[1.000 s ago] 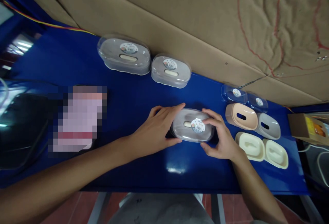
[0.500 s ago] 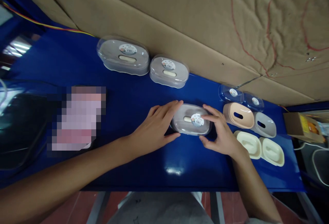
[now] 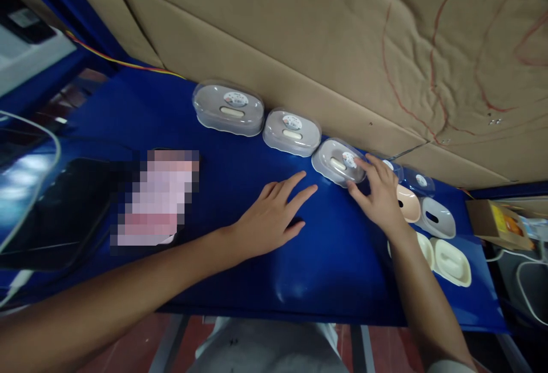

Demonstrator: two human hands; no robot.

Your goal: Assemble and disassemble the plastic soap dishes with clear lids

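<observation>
Gripping a lidded box (image 3: pixel 333 159), the right hand (image 3: pixel 380 195) hides its end, the forearm (image 3: pixel 426 299) covers part of a cream dish (image 3: pixel 426 249), and the left hand (image 3: pixel 269 219) spreads wide.

Dim; glare on blue tabletop (image 3: pixel 231 184); blurry edges

- Table (image 3: pixel 334 270): deep, glossy blue.
- Peach tub (image 3: pixel 411 203): plain pale peach, dark slot.
- Grey tub (image 3: pixel 446 220), right of the peach tub: plain light grey.
- Trays (image 3: pixel 454 262), in front of the peach tub: pale cream.
- Lidded boxes (image 3: pixel 329 170), left of the peach tub: grey under clear lids, cream inserts, white stickers with small print.
- Cardboard (image 3: pixel 274 36), behind the peach tub: tan, wavy red lines.
- Cord (image 3: pixel 141 67), far left of the peach tub: yellow and red.
- Carton (image 3: pixel 479 217), right of the peach tub: brown, yellow-and-orange patch.
</observation>
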